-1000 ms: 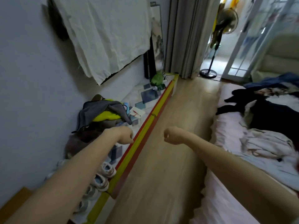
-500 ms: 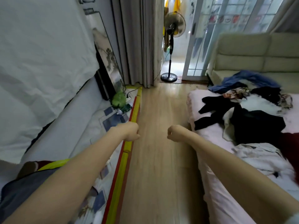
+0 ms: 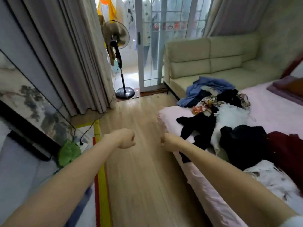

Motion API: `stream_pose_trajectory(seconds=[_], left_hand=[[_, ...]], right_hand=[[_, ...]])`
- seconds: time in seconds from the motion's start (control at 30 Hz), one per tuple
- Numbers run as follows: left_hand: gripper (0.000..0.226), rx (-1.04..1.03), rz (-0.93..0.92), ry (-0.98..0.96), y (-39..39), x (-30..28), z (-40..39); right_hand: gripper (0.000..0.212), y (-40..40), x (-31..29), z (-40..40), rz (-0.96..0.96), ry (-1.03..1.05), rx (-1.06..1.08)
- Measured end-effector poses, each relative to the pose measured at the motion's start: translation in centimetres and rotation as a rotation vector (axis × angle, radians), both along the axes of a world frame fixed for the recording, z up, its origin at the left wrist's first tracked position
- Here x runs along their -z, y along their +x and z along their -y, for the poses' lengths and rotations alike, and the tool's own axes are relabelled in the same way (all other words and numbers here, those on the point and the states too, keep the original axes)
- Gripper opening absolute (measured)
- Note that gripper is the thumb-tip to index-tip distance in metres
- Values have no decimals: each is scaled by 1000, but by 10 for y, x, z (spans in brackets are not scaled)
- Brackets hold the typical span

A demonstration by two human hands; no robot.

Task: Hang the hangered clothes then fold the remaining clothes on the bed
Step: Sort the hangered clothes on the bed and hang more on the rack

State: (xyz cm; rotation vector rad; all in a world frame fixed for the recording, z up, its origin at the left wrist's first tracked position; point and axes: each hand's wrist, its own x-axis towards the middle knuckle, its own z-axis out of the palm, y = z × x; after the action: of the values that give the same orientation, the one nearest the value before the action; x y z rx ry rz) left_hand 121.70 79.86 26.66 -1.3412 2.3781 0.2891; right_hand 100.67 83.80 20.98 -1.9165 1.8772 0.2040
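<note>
A heap of clothes lies on the pink bed (image 3: pixel 270 104) at the right: a blue garment (image 3: pixel 205 86), black garments (image 3: pixel 198 128), a white fluffy one (image 3: pixel 229 115), a patterned one (image 3: pixel 208 102) and a dark red one (image 3: pixel 285 145). Both my arms stretch forward over the wooden floor. My left hand (image 3: pixel 125 138) is curled into a fist and holds nothing. My right hand (image 3: pixel 167 142) is also a fist with nothing in it, just left of the bed's corner. No hanger shows in the heap.
A standing fan (image 3: pixel 118 40) is by the glass sliding door (image 3: pixel 164 46). A beige sofa (image 3: pixel 213 56) stands behind the bed. Grey curtains (image 3: pixel 57 54) and a framed painting (image 3: pixel 29 104) line the left wall. A green item (image 3: pixel 68 153) lies by a yellow and red mat edge (image 3: pixel 101 177).
The view has swung right, from the wall and the floor pile to the fan, the door and the bed. Both fists have kept their pose in front of me.
</note>
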Motion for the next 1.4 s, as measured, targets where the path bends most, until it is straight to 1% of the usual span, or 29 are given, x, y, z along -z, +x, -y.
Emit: stream_pose_trajectory(seconds=[0.07,0.13,0.27,0.33,0.37,0.43,0.5,0.63,0.73,0.83,0.87,0.97,1.0,1.1,1.23,1.33,1.4], left_hand=[[34,69,-3,15,-28,-2,61],[34,124,-1,28,-53,3,102],[33,277,-32,47,-135,22,196],[31,323,-52,69,-169,30,228],[31,337,-63,80,-194,37,261],[33,345,-43,105,-222,38,296],[35,353,-46,99,-257,35,354],[36,358,-46,93,-290,32,437],[36,348,-3,100,-303,44,504],[36,338,14,118,-314,57,578],[36,339,18,124,-316,62,598],[34,338,5,153,-326,71,676],[34,346,-4,158,-330,71,702],[36,406,61,163,-346,62,785],[40,476,85,169,-382,51,870],[39,538,82,190,-428,55,927],[39,581,80,197,-462,60,956]], right_hand=[[19,-23,0,39,22,18,80],[26,-46,5,63,51,26,159],[26,-118,30,131,78,18,351],[24,-148,43,162,87,29,399],[23,-170,49,190,94,34,426],[20,-196,48,224,85,61,439],[17,-231,47,281,68,73,457],[27,-267,41,363,45,16,464],[18,-283,45,432,59,53,454],[29,-292,53,506,75,50,460],[30,-294,55,525,75,54,470],[20,-304,61,595,101,56,496],[21,-309,64,619,123,55,517],[22,-323,65,689,131,65,557],[17,-351,64,750,159,30,631],[20,-385,71,783,192,42,745],[27,-413,77,799,207,19,833]])
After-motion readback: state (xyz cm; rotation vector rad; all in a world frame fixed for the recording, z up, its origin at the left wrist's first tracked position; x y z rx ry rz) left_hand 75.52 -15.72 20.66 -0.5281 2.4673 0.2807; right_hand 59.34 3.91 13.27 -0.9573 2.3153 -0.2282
